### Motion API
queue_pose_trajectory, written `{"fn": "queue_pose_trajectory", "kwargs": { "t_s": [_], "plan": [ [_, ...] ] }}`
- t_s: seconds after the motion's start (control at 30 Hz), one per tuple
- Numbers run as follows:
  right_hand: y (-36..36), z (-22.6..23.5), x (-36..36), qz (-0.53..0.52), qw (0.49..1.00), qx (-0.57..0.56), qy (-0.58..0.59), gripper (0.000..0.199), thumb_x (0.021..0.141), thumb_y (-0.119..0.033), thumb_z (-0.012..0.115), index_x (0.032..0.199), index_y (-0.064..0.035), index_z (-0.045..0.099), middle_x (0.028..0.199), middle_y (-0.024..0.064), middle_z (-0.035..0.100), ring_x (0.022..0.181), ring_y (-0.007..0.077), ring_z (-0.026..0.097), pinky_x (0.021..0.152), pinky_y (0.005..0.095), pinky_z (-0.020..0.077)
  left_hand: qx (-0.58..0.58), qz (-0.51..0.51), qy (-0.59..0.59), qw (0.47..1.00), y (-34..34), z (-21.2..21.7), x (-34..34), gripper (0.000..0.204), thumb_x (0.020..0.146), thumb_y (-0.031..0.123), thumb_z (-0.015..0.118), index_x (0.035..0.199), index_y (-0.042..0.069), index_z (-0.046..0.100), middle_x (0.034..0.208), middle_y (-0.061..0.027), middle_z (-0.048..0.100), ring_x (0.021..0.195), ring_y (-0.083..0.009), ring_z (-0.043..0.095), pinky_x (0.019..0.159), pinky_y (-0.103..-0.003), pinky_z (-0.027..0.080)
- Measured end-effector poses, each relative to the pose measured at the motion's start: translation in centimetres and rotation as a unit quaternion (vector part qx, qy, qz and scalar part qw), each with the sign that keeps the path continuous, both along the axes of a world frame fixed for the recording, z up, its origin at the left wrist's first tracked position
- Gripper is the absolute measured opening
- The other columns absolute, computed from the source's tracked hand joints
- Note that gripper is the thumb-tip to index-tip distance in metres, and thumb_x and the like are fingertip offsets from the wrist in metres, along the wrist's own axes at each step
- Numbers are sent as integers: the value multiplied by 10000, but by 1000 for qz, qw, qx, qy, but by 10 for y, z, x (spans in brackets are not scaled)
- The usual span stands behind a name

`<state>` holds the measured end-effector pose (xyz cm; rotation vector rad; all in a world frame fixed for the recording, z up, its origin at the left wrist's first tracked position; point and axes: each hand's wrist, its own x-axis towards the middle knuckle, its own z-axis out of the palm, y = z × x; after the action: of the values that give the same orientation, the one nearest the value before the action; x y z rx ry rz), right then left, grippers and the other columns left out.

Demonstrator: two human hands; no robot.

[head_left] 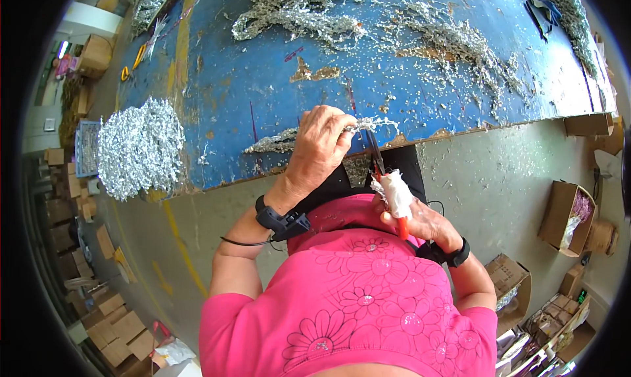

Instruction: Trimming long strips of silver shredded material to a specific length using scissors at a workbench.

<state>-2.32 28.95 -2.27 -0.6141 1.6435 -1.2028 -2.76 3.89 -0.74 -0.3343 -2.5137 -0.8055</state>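
Note:
My left hand (319, 140) is closed, fingers pinched on a strand of silver tinsel (273, 143) at the table's near edge. A short frayed end of the strand sticks out past the fingertips. My right hand (420, 219) grips long-nose pliers (397, 196) with narrow dark jaws and red handles wrapped in white material. The jaws point up and reach the tinsel end just right of my left fingertips. Whether they are clamped on it is too small to tell. The fingers beneath the wrapped handle are partly hidden.
A blue worktable (230, 81) carries scattered silver flakes. A bundle of silver tinsel (140, 149) lies at its left edge, a tinsel heap (296, 12) farther back, loose strands (460, 38) at right. Orange-handled scissors (136, 61) lie far left. Cardboard boxes (566, 218) stand on the floor.

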Motion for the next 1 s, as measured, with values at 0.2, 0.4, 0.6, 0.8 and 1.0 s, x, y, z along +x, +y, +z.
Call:
{"fn": "queue_pose_trajectory", "kwargs": {
  "t_s": [0.2, 0.4, 0.6, 0.8, 1.0],
  "plan": [
    [-16, 19, -2, -26, 999, 40, 17, 823, 836, -442, 715, 1416, -36, 294, 1194, 149, 530, 1123, 257, 540, 971, 368, 419, -31, 9, 16, 999, 6, 4, 1, 296, 717, -21, 691, 979, 81, 599, 910, -63, 584, 875, -251, 580, 792, -381, 433],
    [-20, 6, -5, -41, 999, 1, 16, 749, 836, -413, 724, 1366, -43, 346, 1116, 153, 566, 1026, 251, 583, 905, 381, 455, -50, 6, 44, 998, 9, -1, 4, 314, 721, -21, 695, 1001, 79, 592, 925, -44, 587, 864, -225, 580, 814, -385, 420],
    [-25, 12, -7, -128, 990, -35, 38, 332, 898, -227, 666, 1086, -21, 487, 952, 140, 625, 889, 231, 648, 786, 353, 499, -55, -2, 58, 997, 6, -7, 2, 319, 735, -15, 716, 1013, 85, 595, 945, -33, 600, 869, -215, 583, 832, -387, 418],
    [-20, 12, -9, -144, 989, -27, 36, 233, 871, -104, 623, 1054, -8, 514, 950, 157, 646, 912, 332, 670, 770, 374, 503, -41, -6, 61, 997, 5, -10, 0, 310, 743, -9, 726, 1010, 89, 605, 940, -23, 615, 875, -202, 596, 842, -384, 419],
    [-18, 9, -8, -115, 990, -31, 78, 314, 817, -29, 601, 1119, 7, 522, 947, 164, 652, 912, 372, 665, 763, 370, 504, -36, -3, 60, 998, 5, -11, 1, 312, 737, -13, 727, 1006, 90, 607, 940, -25, 616, 873, -209, 596, 840, -384, 419]
  ]
}}
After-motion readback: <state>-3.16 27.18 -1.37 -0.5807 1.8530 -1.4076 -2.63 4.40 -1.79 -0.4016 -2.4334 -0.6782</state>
